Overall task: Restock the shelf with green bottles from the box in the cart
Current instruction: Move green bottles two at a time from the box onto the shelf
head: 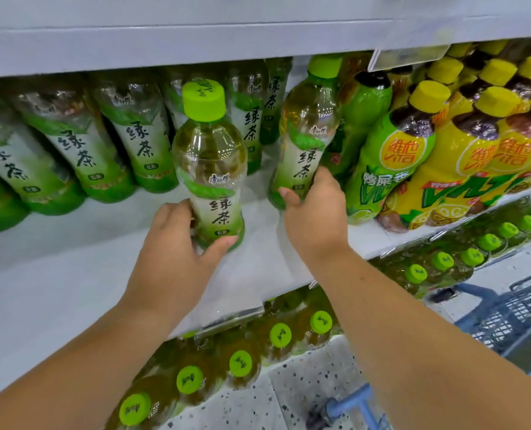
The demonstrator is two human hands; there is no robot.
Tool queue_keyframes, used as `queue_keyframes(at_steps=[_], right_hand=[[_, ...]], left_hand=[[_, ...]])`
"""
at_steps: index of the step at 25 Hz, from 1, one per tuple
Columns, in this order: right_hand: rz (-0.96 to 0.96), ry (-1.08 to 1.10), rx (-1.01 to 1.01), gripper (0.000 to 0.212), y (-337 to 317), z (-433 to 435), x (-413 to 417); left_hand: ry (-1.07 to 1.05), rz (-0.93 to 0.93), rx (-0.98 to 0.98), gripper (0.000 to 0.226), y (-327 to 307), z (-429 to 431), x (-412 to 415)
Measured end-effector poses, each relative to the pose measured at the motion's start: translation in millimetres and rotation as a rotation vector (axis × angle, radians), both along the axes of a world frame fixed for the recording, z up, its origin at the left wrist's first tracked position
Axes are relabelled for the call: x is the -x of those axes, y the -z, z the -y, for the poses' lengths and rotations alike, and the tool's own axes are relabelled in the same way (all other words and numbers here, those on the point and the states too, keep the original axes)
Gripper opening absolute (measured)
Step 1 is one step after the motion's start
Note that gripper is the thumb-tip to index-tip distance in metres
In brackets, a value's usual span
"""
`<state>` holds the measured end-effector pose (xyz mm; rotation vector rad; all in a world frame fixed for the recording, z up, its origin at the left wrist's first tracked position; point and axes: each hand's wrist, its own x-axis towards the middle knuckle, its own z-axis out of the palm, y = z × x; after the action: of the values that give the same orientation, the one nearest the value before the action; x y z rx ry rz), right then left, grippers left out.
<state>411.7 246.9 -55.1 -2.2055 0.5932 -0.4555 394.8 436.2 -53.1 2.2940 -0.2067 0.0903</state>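
Left hand (172, 249) grips bottle (209, 162); right hand (317, 218), second bottle (307, 135).

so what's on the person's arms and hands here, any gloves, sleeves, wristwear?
Nothing worn that shows. Left hand and right hand are ungloved. Left forearm and right forearm are uncovered to the frame edge, no sleeve or cuff in view. No watch, bracelet or ring on the sides the camera sees.
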Motion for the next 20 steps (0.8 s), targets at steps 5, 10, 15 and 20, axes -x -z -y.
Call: queue_keyframes(at_steps=[5, 10, 15, 20], right_hand=[[-0.098, 0.018, 0.109, 0.037, -4, -1, -36], [-0.133, 0.033, 0.092, 0.039, -7, 3, -60], [-0.084, 0.035, 0.001, 0.04, -3, 1, -72], [-0.097, -0.004, -0.025, 0.041, -8, 5, -77]], left_hand=[[0.008, 0.03, 0.045, 0.052, 11, -9, -9], [0.044, 0.093, 0.091, 0.055, 24, -11, -5], [0.045, 0.093, 0.126, 0.059, 25, -10, -4], [0.046, 0.097, 0.124, 0.058, 25, -9, -3]])
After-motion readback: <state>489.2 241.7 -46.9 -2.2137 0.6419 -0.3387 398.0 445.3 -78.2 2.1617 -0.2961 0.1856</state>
